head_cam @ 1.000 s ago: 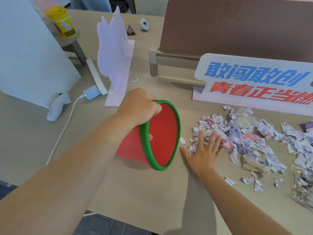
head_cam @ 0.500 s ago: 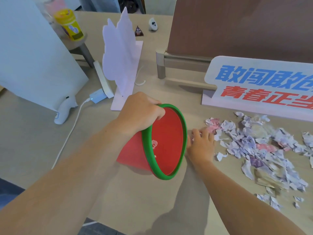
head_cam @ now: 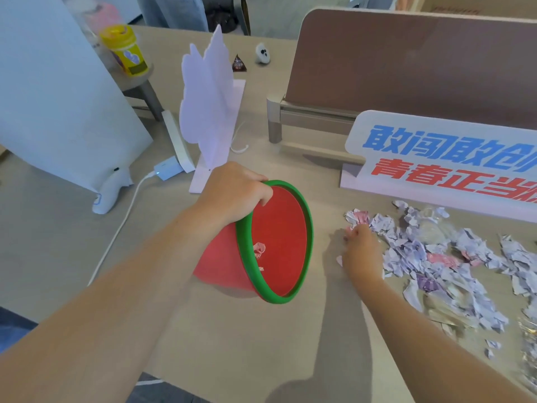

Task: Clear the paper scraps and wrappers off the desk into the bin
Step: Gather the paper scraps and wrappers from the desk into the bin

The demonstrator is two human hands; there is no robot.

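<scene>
**Scraps swept in, right hand back at the pile**

Bin [head_cam: 279, 242], tipped on its side, is gripped at the green rim by the left hand [head_cam: 235, 193]. A few pink scraps [head_cam: 258, 250] now lie inside. The right hand [head_cam: 361, 251] has pulled back to the paper pile [head_cam: 441, 251] on the desk [head_cam: 232, 344], fingers curled; whether it holds anything, I cannot tell. Most litter remains.

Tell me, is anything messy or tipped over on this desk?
Yes. Torn paper scraps lie strewn over the desk on its right side. The red bin is tipped on its side, but on purpose: the left hand holds its green rim so the right hand can sweep scraps in.
</scene>
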